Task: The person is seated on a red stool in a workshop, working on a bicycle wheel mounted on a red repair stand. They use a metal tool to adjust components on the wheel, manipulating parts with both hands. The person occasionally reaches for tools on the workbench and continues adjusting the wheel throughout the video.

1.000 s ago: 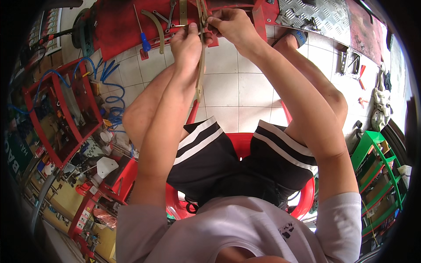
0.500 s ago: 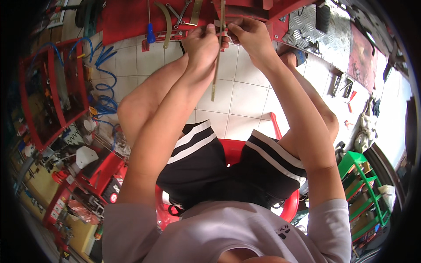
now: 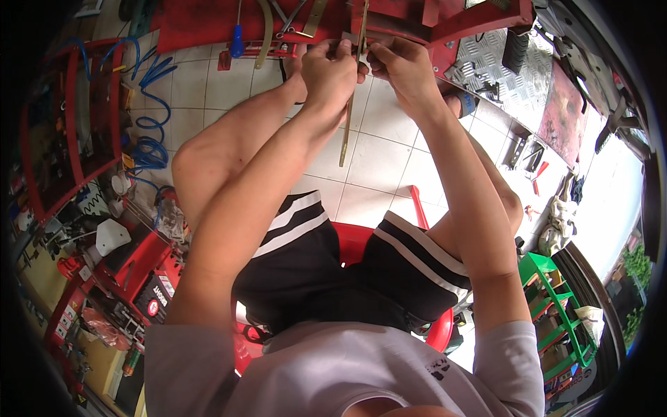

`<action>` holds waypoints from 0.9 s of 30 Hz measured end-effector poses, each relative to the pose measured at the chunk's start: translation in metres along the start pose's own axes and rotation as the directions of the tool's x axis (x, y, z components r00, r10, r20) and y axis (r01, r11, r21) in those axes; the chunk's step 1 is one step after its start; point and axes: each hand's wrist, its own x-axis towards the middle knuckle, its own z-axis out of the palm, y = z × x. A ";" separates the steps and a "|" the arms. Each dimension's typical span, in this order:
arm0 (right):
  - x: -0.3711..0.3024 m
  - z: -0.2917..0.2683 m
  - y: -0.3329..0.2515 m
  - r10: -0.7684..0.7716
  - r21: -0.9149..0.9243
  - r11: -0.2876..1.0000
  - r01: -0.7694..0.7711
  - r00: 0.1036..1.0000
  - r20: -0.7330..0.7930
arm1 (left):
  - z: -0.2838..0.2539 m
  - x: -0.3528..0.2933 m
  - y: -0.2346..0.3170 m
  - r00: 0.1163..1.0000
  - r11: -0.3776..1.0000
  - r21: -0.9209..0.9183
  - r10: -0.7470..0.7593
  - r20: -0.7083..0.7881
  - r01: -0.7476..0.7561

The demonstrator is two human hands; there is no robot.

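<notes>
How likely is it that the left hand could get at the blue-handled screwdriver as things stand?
Probably yes, but not freely: the left hand appears occupied holding the long brass-coloured strip. The blue-handled screwdriver lies off to that hand's left, its handle uncovered.

Cannot see upper ends of strip [image 3: 347, 124] or screwdriver [image 3: 237, 43] (cut off above), nor tell any contents of right grip [image 3: 407, 68].

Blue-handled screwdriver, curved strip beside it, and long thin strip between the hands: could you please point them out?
Blue-handled screwdriver [image 3: 237, 42]: head view, on its handle.
Curved strip [image 3: 268, 31]: head view, middle of its visible length.
Long thin strip [image 3: 346, 135]: head view, on its lower part.
</notes>
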 end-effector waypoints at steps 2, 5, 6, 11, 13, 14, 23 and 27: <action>0.000 0.002 -0.001 -0.015 0.005 1.000 0.015 1.000 -0.013 | 0.001 0.000 0.001 1.000 1.000 0.010 0.005 0.007 -0.005; -0.002 0.004 -0.007 -0.034 -0.182 0.983 0.023 0.998 -0.061 | -0.002 0.001 0.003 0.999 0.999 0.044 0.022 0.027 -0.023; -0.003 0.005 -0.008 -0.076 -0.255 0.965 0.059 0.996 -0.055 | -0.003 0.000 0.004 0.999 0.999 0.046 0.020 0.036 -0.022; -0.005 0.004 -0.015 -0.186 -0.462 0.874 0.151 0.982 -0.031 | -0.009 0.000 0.011 0.994 0.997 0.076 -0.040 0.099 0.032; -0.004 0.003 -0.013 -0.228 -0.469 0.863 0.188 0.973 -0.028 | -0.011 0.001 0.015 0.988 0.994 0.082 -0.078 0.132 0.067; -0.003 0.001 -0.010 -0.256 -0.462 0.860 0.216 0.966 -0.025 | -0.012 0.002 0.017 0.985 0.992 0.092 -0.094 0.147 0.081; -0.007 -0.001 -0.012 -0.205 -0.410 0.894 0.179 0.979 -0.019 | -0.017 0.001 0.020 0.968 0.987 -0.042 -0.145 0.204 0.157; -0.008 -0.001 -0.009 -0.221 -0.399 0.897 0.190 0.975 -0.033 | -0.019 0.005 0.017 0.966 0.988 0.009 -0.151 0.209 0.152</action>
